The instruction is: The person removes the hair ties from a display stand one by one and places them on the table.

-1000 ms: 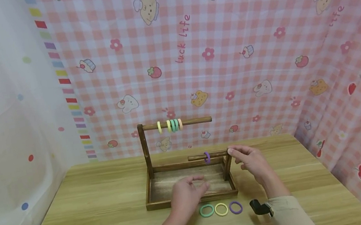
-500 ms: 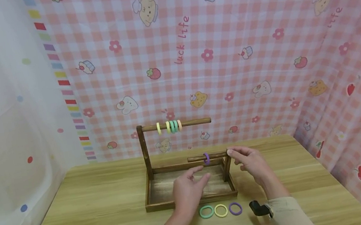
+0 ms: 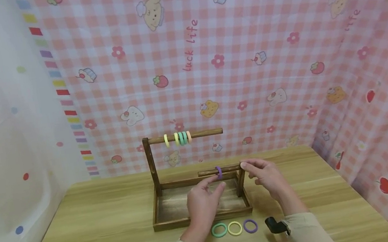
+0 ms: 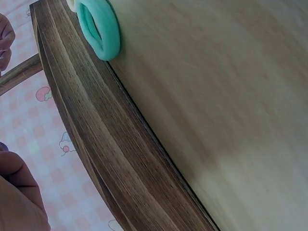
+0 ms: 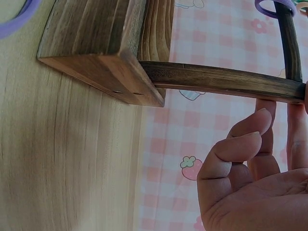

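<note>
A purple hair tie [image 3: 219,172] hangs round the lower rod [image 3: 230,168] of a dark wooden stand [image 3: 194,222] with a tray base. My left hand [image 3: 202,203] reaches over the tray, index finger extended to the tie's lower edge, thumb held apart. In the left wrist view the fingers show at the lower left, a bit of purple at their tip. With thumb and fingers, my right hand [image 3: 267,174] grips the top of the stand's right post [image 5: 211,79], where the lower rod joins it. Its other fingers curl loosely below the post in the right wrist view.
Several yellow, green and peach hair ties [image 3: 181,138] hang on the upper rod [image 3: 208,132]. Before the tray, a green tie [image 3: 220,236], a yellow tie [image 3: 235,235] and another purple tie [image 3: 252,232] lie in a row on the table [image 3: 94,236]. Checked cloth hangs behind.
My left hand has moved up and slightly right, its index finger reaching the purple hair tie on the lower rod. The right hand keeps its grip on the post. The head view has shifted slightly.
</note>
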A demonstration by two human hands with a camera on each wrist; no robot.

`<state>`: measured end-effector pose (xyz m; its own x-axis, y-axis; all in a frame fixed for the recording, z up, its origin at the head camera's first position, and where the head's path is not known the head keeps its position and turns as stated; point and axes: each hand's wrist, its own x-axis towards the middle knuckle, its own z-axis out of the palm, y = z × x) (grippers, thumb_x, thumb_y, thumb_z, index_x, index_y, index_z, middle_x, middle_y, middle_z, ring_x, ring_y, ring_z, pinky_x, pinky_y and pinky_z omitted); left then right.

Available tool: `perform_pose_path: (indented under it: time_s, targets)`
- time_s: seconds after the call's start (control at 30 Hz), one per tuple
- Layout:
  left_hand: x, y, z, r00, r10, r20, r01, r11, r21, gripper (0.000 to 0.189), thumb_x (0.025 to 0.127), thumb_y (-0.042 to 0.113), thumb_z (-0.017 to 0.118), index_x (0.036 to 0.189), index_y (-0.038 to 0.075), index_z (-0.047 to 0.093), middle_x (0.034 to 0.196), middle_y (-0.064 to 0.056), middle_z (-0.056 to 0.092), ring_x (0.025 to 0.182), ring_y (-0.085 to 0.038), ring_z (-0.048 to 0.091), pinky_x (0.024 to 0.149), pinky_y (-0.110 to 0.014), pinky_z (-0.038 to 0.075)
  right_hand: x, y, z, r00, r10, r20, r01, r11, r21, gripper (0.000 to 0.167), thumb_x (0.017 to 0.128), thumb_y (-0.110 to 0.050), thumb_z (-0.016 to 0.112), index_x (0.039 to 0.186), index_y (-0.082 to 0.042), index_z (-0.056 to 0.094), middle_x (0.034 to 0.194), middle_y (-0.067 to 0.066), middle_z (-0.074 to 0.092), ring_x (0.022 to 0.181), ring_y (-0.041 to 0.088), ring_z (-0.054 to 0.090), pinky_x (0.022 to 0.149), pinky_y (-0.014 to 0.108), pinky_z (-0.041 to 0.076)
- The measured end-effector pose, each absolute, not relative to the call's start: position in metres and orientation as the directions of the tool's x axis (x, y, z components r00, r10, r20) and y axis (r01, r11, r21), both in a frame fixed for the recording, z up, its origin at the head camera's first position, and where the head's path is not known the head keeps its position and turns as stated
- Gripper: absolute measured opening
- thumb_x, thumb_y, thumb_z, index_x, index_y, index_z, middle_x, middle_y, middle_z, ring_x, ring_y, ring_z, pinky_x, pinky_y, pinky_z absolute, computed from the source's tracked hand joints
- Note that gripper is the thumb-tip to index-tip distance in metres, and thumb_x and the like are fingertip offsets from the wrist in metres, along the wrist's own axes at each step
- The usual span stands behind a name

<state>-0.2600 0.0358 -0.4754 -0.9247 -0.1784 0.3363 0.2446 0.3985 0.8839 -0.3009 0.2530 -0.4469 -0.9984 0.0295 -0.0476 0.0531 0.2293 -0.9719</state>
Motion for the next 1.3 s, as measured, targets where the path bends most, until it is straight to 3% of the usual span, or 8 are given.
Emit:
perform_pose_path:
  time_s: [0.2, 0.27, 0.37, 0.47, 0.73, 1.3]
  targets:
    - [-0.265, 0.045, -0.479, -0.878, -0.235, 0.418, 0.292, 0.430, 0.855, 0.022, 0.085, 0.029, 0.093, 0.103, 0.021, 0.086, 0.046, 0.012, 0.038, 0.042, 0.001, 0.029, 0.043, -0.021, 0.024, -0.300, 0.254, -0.446, -0.999, 0.024, -0.047, 0.051, 0.226, -0.973, 0.051, 0.100, -0.045, 0.076, 0.137, -0.011, 0.072, 0.114, -0.006, 0.069, 0.096, 0.013, 0.058, 0.081, 0.031, 0.053]
    - [-0.266, 0.048, -0.479, -0.854, -0.259, 0.451, 0.305, 0.453, 0.838, 0.021, 0.083, 0.032, 0.093, 0.100, 0.021, 0.086, 0.048, 0.009, 0.052, 0.044, -0.001, 0.036, 0.044, -0.023, 0.029, -0.299, 0.254, -0.446, -0.999, 0.025, -0.046, 0.050, 0.225, -0.973, 0.050, 0.100, -0.045, 0.076, 0.136, -0.010, 0.072, 0.114, -0.006, 0.069, 0.096, 0.014, 0.058, 0.083, 0.033, 0.053]
    - [-0.268, 0.051, -0.479, -0.819, -0.291, 0.495, 0.306, 0.510, 0.804, 0.021, 0.082, 0.036, 0.094, 0.096, 0.022, 0.086, 0.065, 0.003, 0.074, 0.052, -0.008, 0.054, 0.050, -0.026, 0.042, -0.299, 0.254, -0.446, -0.998, 0.033, -0.047, 0.054, 0.222, -0.974, 0.048, 0.101, -0.044, 0.075, 0.135, -0.011, 0.073, 0.113, -0.006, 0.068, 0.095, 0.014, 0.059, 0.085, 0.036, 0.054]
    - [-0.269, 0.053, -0.479, -0.797, -0.307, 0.519, 0.297, 0.549, 0.781, 0.020, 0.081, 0.036, 0.094, 0.092, 0.022, 0.086, 0.079, 0.001, 0.082, 0.060, -0.012, 0.064, 0.056, -0.028, 0.047, -0.300, 0.254, -0.447, -0.998, 0.034, -0.046, 0.052, 0.222, -0.974, 0.047, 0.101, -0.044, 0.075, 0.135, -0.011, 0.073, 0.113, -0.006, 0.068, 0.095, 0.014, 0.059, 0.085, 0.036, 0.054]
    - [-0.271, 0.053, -0.477, -0.790, -0.321, 0.522, 0.313, 0.522, 0.794, 0.010, 0.084, 0.024, 0.092, 0.088, 0.017, 0.085, 0.055, 0.003, 0.068, 0.046, 0.003, 0.034, 0.046, -0.021, 0.030, -0.300, 0.253, -0.447, -0.999, 0.023, -0.045, 0.049, 0.211, -0.976, 0.049, 0.101, -0.042, 0.076, 0.137, -0.009, 0.071, 0.108, -0.010, 0.068, 0.093, 0.012, 0.058, 0.079, 0.031, 0.053]
    - [-0.267, 0.034, -0.475, -0.777, -0.336, 0.532, 0.328, 0.505, 0.798, 0.005, 0.087, 0.018, 0.089, 0.091, 0.016, 0.086, 0.047, 0.004, 0.059, 0.042, 0.008, 0.034, 0.043, -0.020, 0.031, -0.299, 0.253, -0.447, -0.999, 0.017, -0.047, 0.050, 0.225, -0.973, 0.049, 0.102, -0.043, 0.074, 0.139, -0.010, 0.070, 0.109, -0.009, 0.066, 0.094, 0.013, 0.057, 0.080, 0.032, 0.053]
